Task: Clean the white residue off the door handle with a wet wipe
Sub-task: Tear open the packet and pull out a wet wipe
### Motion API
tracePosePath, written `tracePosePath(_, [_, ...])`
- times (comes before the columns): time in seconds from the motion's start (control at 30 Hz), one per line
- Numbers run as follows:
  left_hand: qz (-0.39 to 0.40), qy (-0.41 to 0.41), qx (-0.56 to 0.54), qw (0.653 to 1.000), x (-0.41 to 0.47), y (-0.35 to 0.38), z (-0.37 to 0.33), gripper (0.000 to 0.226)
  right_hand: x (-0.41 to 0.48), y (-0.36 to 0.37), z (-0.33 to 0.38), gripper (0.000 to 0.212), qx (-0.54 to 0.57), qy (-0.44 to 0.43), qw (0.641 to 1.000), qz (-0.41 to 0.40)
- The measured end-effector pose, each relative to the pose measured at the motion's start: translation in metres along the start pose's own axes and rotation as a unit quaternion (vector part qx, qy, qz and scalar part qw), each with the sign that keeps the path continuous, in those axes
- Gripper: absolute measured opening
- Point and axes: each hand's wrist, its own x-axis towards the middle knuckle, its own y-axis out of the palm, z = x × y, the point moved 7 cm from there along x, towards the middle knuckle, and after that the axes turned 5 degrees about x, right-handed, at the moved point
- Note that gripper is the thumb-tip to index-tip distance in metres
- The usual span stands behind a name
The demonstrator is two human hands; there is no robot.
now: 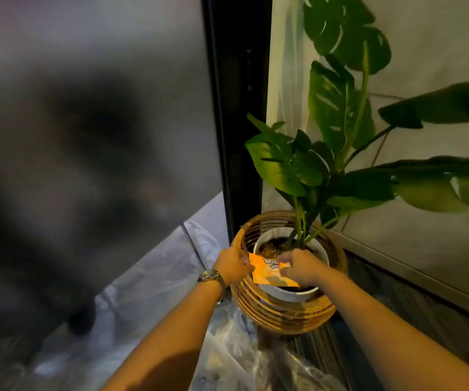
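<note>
Brightness: dim, with a warm yellow cast on the orange packet (pixel 272 270) and woven basket (pixel 284 314).
Light source: out of frame.
Shadows: dark smear across the grey panel (pixel 86 136) at left; the left forearm (pixel 157 368) is shaded at the bottom edge.
Glare: pale sheen on the plastic sheeting (pixel 148 277).
Blur: grey panel soft; monstera leaves (pixel 436 108) at the right edge smeared.
Distortion: black frame (pixel 227 108) leans.

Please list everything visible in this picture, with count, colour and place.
packet: one, orange, over the pot
pot: one, white, inside the basket
basket: one, tan, on the floor
plant: one, green, growing from the pot
glass panel: one, grey, left
frame: one, black, right of the panel
plastic sheet: one, clear, on the floor, left
watch: one, silver, left wrist
left hand: one, pinches the packet's left end
right hand: one, pinches the packet's right end
</note>
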Motion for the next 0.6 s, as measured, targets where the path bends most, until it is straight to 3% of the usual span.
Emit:
tracePosePath(0.07, [-0.003, -0.008, -0.008, 1.000, 0.016, 0.022, 0.014, 0.012, 0.010, 0.021, -0.012, 0.045, -0.004, 0.022, 1.000, 0.005])
tracePosePath(0.17, [0.007, -0.035, -0.015, 0.999, 0.045, 0.057, 0.037, 0.038, 0.028, 0.056, -0.031, 0.047, -0.031, 0.031, 0.999, 0.026])
tracePosePath(0.23, [-0.008, -0.036, -0.021, 0.999, 0.057, 0.072, 0.045, 0.044, 0.038, 0.073, -0.042, 0.050, -0.029, 0.046, 0.998, 0.032])
tracePosePath(0.6, [-0.066, -0.068, -0.084, 0.992, 0.082, 0.100, 0.063, 0.043, 0.065, 0.107, -0.061, 0.049, 0.022, 0.039, 0.999, 0.005])
